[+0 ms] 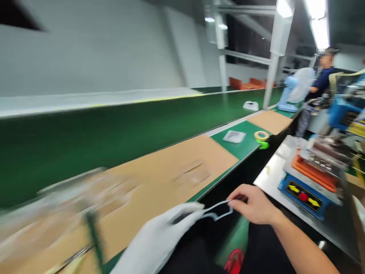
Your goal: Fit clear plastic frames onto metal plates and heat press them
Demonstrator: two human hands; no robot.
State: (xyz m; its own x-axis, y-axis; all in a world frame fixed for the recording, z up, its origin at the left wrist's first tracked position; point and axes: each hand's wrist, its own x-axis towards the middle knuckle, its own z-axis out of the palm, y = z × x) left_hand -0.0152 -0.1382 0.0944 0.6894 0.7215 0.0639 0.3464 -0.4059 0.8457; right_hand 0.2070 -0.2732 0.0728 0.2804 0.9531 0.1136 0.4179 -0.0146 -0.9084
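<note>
Between my two hands stretches a thin, pale, frame-shaped strip (217,217) with an open middle. My left hand (168,228), in a white glove, is closed on its left end. The bare fingertips of my right hand (252,203) pinch the other end. The strip hangs over my dark-clothed lap, beside the bench's front edge. On the brown cardboard sheet (159,179) left of my hands lie blurred clear plastic pieces (195,173), with several more in a heap (71,209) at the far left.
A tape roll (261,136), a bright green item (262,144) and a white packet (234,136) lie along the green bench. To my right stands a blue machine (303,196) with a red button. Farther off are a light-blue fan (291,89) and a person (322,82).
</note>
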